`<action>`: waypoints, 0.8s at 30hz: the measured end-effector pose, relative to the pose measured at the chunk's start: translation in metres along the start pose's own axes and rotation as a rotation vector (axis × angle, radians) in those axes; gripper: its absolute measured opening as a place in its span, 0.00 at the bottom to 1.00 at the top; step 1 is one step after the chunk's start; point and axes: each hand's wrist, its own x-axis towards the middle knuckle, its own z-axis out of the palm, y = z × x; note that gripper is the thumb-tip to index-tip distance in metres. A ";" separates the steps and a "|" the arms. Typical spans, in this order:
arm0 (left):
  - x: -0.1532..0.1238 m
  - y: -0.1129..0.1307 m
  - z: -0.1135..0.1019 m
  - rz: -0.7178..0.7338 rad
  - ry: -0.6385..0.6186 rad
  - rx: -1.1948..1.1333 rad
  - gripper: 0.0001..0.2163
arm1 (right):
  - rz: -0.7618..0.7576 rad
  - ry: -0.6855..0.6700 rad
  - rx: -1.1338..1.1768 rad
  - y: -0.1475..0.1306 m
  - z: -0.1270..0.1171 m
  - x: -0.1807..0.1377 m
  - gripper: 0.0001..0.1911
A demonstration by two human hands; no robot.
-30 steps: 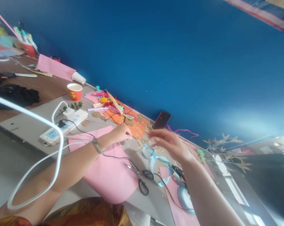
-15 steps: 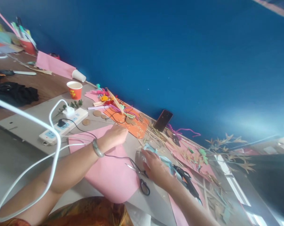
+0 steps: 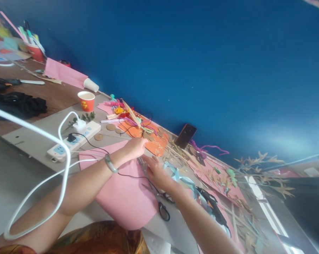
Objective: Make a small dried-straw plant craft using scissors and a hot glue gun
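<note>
My left hand, with a bangle at its wrist, is closed above the far edge of a large pink sheet. Whatever its fingers hold is hidden. Close to it on the right, my right hand reaches in with bent fingers. A blurred, clear-looking thing shows at its fingertips; its kind cannot be made out. Scissors with black handles lie beside the sheet, below my right hand. Beyond my left hand is an orange sheet with wooden discs and dry sprigs on it.
A white power strip with plugs is on the left, and a white cable loops across in front. A red paper cup stands behind it. A phone leans on the blue wall. Blue ribbon and a black glue gun are at right.
My right hand has moved left and away from me, up to my left hand. The greyish clear thing under its fingers is gone from that spot. My left hand stays closed, hardly moved.
</note>
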 end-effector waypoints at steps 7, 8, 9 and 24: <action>0.007 -0.012 -0.001 -0.101 0.020 0.091 0.19 | -0.079 -0.046 -0.088 0.004 -0.001 0.034 0.40; 0.008 -0.013 0.000 -0.108 0.025 0.098 0.19 | -0.097 -0.069 -0.108 0.004 -0.001 0.031 0.41; 0.009 -0.014 0.000 -0.113 0.029 0.100 0.18 | -0.112 -0.095 -0.128 0.004 -0.002 0.026 0.41; 0.011 -0.017 0.007 -0.120 0.006 0.165 0.16 | -0.050 -0.153 -0.117 0.002 -0.023 0.005 0.31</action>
